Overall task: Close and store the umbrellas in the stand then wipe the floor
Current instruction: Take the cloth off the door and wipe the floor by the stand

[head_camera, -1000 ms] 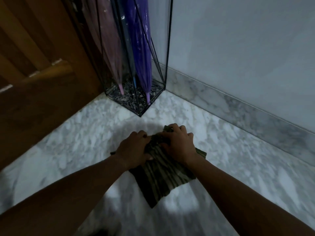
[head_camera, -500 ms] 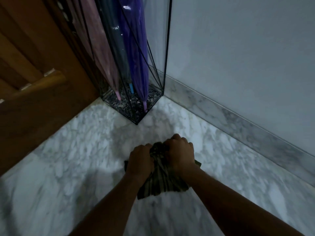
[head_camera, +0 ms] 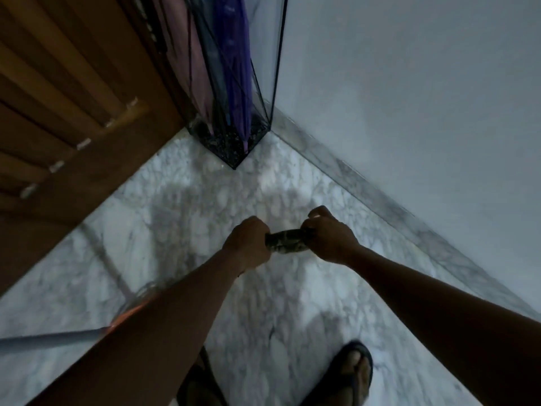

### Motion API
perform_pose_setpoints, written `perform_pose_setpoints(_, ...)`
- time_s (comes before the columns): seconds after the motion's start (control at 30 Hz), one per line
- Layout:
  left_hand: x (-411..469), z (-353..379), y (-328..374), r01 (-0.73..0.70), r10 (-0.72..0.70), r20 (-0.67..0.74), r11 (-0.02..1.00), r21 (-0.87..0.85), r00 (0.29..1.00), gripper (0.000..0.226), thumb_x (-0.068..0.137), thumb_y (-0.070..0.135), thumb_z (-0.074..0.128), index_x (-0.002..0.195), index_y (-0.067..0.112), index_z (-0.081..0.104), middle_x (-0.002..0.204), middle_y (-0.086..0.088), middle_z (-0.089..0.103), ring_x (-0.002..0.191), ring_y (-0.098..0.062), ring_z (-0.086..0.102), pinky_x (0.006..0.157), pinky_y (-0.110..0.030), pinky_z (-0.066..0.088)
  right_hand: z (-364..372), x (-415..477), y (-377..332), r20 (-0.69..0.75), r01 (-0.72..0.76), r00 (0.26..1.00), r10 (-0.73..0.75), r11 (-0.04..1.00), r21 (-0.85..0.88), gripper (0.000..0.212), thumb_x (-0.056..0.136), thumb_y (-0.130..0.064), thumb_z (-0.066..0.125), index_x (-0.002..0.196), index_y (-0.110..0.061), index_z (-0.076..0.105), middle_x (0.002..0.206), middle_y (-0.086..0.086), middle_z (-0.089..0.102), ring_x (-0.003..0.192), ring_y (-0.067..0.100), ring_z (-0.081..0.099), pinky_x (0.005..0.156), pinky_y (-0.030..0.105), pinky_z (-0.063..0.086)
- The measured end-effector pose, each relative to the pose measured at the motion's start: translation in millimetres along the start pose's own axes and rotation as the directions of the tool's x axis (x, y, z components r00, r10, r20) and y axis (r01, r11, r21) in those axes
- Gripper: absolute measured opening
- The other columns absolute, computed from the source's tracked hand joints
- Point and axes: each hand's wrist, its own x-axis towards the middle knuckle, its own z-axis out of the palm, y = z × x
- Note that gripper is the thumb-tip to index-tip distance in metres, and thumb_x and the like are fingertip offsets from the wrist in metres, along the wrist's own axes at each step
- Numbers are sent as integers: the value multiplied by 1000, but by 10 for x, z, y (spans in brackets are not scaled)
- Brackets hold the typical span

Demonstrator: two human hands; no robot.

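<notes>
Most of the dark striped cloth was hidden inside our fists. Our left hand and right hand each curled tight round one end, leaving only a short bunched roll showing between them, over the white marble floor. The purple folded umbrella and pink folded umbrella were cut off at the top. Both stood in the black-framed glass stand, in the corner between the brown wooden door and the pale wall. We could not identify a blurred pale rod at lower left. Our dark sandal showed below.
</notes>
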Motion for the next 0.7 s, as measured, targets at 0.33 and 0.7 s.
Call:
perform_pose_setpoints(0.33, -2224, -2973, 1802, -65, 79, 124, 992, -112, 989, 5, 81, 6, 57, 77, 3, 57, 69, -15, 58, 63, -18, 55, 54, -24, 40, -3152, -2128, -1777, -160, 109, 984, -78, 973, 201, 19, 75, -21, 68, 67, -37, 62, 118, -8, 71, 120, 15, 61, 92, 41, 53)
perform_pose_setpoints(0.7, -4803, -5071, 3380, -235, 230, -55, 961, -147, 972, 24, 88, 27, 69, 110, 19, 63, 112, -7, 68, 105, -19, 65, 103, -37, 50, -5328, -4470, -3242, -234, 370, 925, -299, 847, 382, 37, 87, 4, 43, 104, -17, 68, 99, 8, 69, 92, 18, 64, 83, 34, 52)
